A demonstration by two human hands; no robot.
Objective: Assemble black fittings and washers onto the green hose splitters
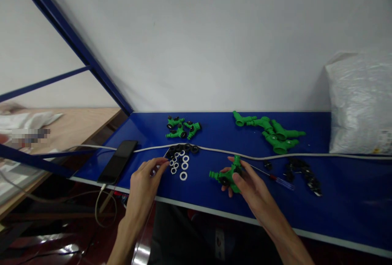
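Note:
My right hand [252,187] holds a green plastic Y-shaped hose splitter [234,171] with a black knob, just above the blue table. The fingers of my left hand [146,179] are pinched together beside a group of small white rings [174,165]; anything between the fingertips is too small to make out. Larger white flat washers [184,166] lie in a column right of those rings. Black round caps [187,148] are bunched just behind them. A screwdriver [283,182] with a clear blue handle lies to the right of my right hand.
Green splitters with black parts [179,128] lie at the back; several plain green bodies [272,130] lie further right. Black small parts [303,173] sit near a wrapped white bag [361,105]. A white cable [220,150] crosses the blue table [208,205], past a phone [119,162].

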